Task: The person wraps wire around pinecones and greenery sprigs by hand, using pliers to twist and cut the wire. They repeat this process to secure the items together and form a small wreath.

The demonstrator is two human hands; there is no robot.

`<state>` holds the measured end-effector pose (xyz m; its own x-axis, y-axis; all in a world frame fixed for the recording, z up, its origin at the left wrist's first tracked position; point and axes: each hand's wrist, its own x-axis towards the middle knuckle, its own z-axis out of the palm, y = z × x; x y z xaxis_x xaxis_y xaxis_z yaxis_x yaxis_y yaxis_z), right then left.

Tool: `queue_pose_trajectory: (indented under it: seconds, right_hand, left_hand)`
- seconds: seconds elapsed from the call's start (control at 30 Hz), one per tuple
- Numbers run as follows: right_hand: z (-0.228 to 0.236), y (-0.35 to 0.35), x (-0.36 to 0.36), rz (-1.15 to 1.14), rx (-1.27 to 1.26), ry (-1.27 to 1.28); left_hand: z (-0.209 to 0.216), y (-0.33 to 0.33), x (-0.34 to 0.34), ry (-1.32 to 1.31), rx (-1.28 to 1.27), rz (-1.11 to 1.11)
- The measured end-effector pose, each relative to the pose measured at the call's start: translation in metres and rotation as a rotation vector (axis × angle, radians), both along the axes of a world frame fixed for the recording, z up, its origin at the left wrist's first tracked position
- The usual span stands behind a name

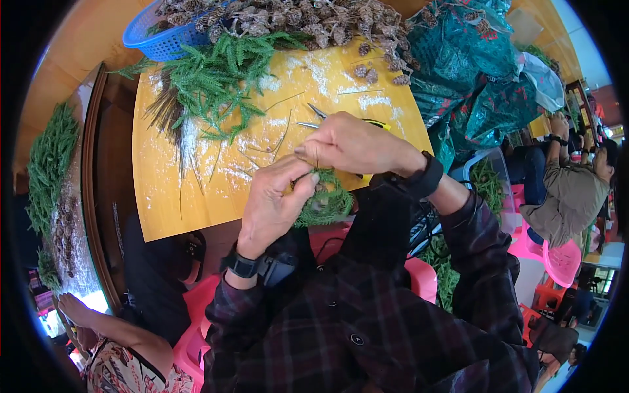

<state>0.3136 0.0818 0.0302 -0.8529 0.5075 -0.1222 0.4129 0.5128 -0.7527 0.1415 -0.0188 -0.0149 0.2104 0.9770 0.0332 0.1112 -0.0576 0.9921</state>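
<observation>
Close together at the table's near edge, both my hands are closed in pinches. My left hand [272, 196] grips a small ring of green artificial pine sprigs [333, 204], which hangs below the fingers over my lap. The fingertips of my right hand [357, 145] press together just above it, against the left fingers; whatever thin thing they pinch is too small to make out. Behind the right hand lie pliers [317, 111] with metal jaws and yellow handles, partly hidden by it. Cut wire stems [283, 134] are scattered across the wooden table [157, 219].
Green pine sprigs [219, 82] and dark wire stems [168, 108] lie at the left. Beyond are a blue basket [147, 42] and many pine cones [314, 23]. Teal plastic bags [458, 59] bulge at right. Other people [567, 190] sit at both sides, on pink chairs.
</observation>
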Motion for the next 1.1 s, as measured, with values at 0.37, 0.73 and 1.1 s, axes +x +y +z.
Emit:
queue_pose_trajectory:
  seconds: [0.37,0.73,1.1]
  right_hand:
    - [-0.003,-0.021,0.005,0.006,0.406,0.496]
    - [-0.001,-0.018,0.008,0.108,0.324,0.327]
    - [-0.016,-0.031,0.034,-0.373,0.851,-0.166]
  left_hand:
    - [-0.011,-0.015,0.008,-0.911,-0.325,0.015]
    - [0.003,-0.017,0.008,-0.946,-0.530,0.081]
    - [-0.004,-0.002,-0.002,-0.404,-0.084,0.472]
